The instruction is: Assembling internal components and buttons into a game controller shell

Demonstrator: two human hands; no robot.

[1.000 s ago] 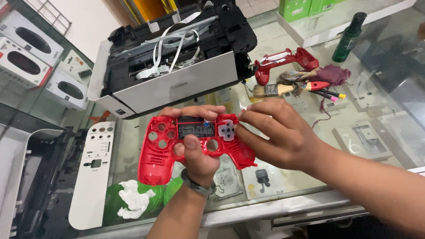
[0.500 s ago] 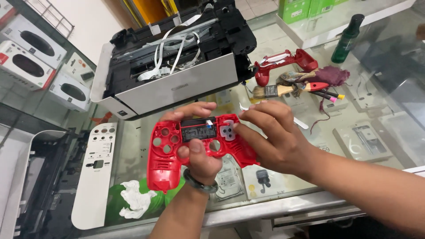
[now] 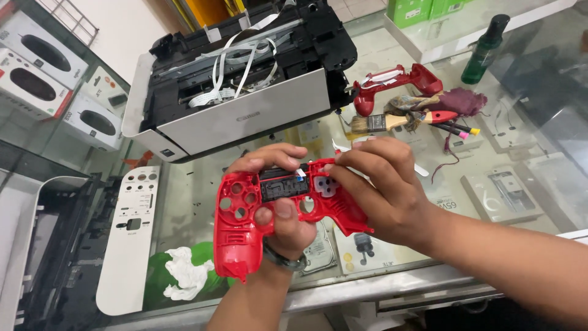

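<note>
Red controller shell (image 3: pixel 245 230) gripped in both my hands, centre frame.
My left hand (image 3: pixel 278 205) clamps its middle; right hand (image 3: pixel 383 187), at 3 o'clock, pinches its edge. Squeezing could snap the thin plastic or tear the ribbon.

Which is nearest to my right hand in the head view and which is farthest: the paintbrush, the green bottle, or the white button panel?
From the right hand:
1. Paintbrush, just beyond the hand on the glass counter.
2. Green bottle, at the far right, well behind the brush.
3. White button panel, off to the left, past the red controller shell.
</note>
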